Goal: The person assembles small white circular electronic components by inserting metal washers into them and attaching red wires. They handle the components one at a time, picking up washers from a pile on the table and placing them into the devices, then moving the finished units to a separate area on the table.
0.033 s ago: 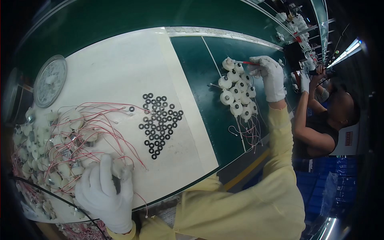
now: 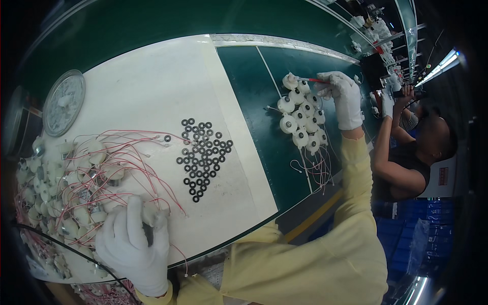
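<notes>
My left hand (image 2: 133, 249), in a white glove, is closed around a small white motor (image 2: 150, 212) at the near left of the table. Beside it lies a heap of similar white motors (image 2: 48, 188) with red and white wires. My right hand (image 2: 345, 104), also gloved, is closed on a thin red stick (image 2: 316, 80), perhaps a brush. Its pale tip meets the white motor (image 2: 290, 80) at the far end of a group of motors (image 2: 300, 119) on the green surface. Most motors in that group have a black centre.
Many black rings (image 2: 205, 152) lie loosely on the white sheet (image 2: 147, 86). A round, clear-looking dish (image 2: 63, 104) stands at the far left. A black cable (image 2: 66, 247) crosses the near left corner. At right, a co-worker (image 2: 406, 162) sits beyond blue crates (image 2: 417, 239).
</notes>
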Demonstrator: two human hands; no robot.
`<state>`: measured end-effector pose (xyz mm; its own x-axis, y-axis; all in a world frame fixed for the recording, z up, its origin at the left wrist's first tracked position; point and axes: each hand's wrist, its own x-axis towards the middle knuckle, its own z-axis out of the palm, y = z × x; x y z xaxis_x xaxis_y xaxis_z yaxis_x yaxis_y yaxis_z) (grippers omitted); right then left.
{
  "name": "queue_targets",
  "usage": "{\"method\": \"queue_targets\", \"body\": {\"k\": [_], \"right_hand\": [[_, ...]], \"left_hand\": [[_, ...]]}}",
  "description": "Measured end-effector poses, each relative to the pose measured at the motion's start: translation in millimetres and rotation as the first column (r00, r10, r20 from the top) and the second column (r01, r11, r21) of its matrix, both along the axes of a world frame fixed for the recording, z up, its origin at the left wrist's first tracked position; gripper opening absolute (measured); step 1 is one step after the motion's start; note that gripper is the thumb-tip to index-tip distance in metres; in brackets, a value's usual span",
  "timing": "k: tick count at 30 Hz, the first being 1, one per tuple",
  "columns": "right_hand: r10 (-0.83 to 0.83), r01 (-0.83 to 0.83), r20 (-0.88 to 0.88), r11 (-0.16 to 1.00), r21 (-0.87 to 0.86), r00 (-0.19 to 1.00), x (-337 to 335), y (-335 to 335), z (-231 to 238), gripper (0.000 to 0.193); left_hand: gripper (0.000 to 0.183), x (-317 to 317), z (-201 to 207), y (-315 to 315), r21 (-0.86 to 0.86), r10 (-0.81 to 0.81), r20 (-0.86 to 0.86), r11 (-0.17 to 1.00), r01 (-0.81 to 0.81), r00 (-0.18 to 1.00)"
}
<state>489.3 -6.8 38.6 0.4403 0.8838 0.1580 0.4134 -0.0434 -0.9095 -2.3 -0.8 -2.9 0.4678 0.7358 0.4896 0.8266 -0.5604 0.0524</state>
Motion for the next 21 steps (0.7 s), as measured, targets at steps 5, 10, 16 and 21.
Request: {"method": "queue_targets", "body": {"k": [5, 10, 16, 21], "right_hand": [[-0.002, 0.003, 0.039, 0.999, -0.034, 0.999, 2, -5, 3, 0.032], [-0.078, 0.077, 0.023, 0.996, 0.041, 0.997, -3, -13, 7, 0.033], [-0.141, 0.139, 0.055, 0.989, 0.04, 0.988, 5, -22, 11, 0.035], [-0.133, 0.133, 0.014, 0.991, 0.032, 0.991, 14, -24, 5, 0.037]], "left_hand": [[0.051, 0, 1, 1, 0.01, -0.005, -0.001, 1.0, 0.005, 1.0], [0.051, -1, 0, 1, 0.007, -0.013, 0.005, 1.0, 0.013, 1.0], [0.052, -3, -3, -1, 0.03, -0.012, -0.009, 0.999, 0.012, 1.0], [0.052, -3, -4, -2, 0.011, -0.012, -0.001, 1.0, 0.012, 1.0]]}}
